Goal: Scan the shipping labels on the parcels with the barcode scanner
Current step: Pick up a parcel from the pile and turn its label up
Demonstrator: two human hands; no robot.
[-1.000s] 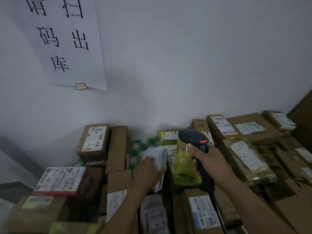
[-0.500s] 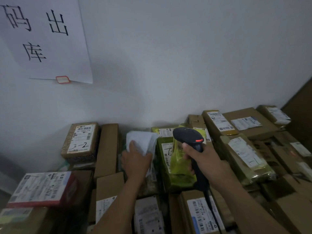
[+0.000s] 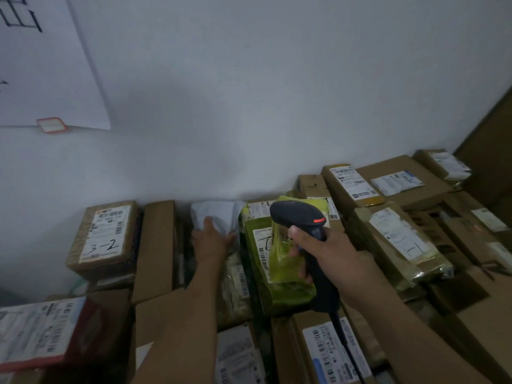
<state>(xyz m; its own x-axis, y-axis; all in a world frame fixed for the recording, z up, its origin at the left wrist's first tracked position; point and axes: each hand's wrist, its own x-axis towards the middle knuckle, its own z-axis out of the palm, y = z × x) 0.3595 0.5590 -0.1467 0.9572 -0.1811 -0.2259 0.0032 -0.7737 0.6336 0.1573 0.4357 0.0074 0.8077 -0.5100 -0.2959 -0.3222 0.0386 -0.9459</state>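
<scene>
**Clearance.** Parcels are packed edge to edge up to the white wall [image 3: 277, 106], which closes the 12 o'clock side along the whole row. At far left a paper sign [image 3: 50, 65] hangs on that wall. A red-edged parcel [image 3: 41, 333] occupies the near-left corner. At its 1 o'clock sits the box marked "3-2" [image 3: 106, 234], with a plain cardboard box [image 3: 156, 245] against its right edge. A narrow dark slot separates the plain box from the left forearm.

**Hands and target.** The left hand [image 3: 212, 245] lies palm down with its fingers extended on a white soft parcel [image 3: 221, 212], which sits against the wall. At this hand's 3 o'clock, just beside it, lies the green bag parcel [image 3: 279, 289], with its shipping label [image 3: 261, 250] facing up. The right hand [image 3: 329, 256] is wrapped around the handle of the barcode scanner [image 3: 299, 217]. The scanner head stands at 12 o'clock of the fist, over the bag's far right part. The label lies between the two hands, at 9 o'clock of the right fist. The scanner cable [image 3: 343, 342] trails toward 6 o'clock across a labelled box [image 3: 332, 347].

**Right side.** A taped box [image 3: 399, 242] lies at 3 o'clock of the right hand. A brown panel [image 3: 490, 151] closes the 2 o'clock corner.
</scene>
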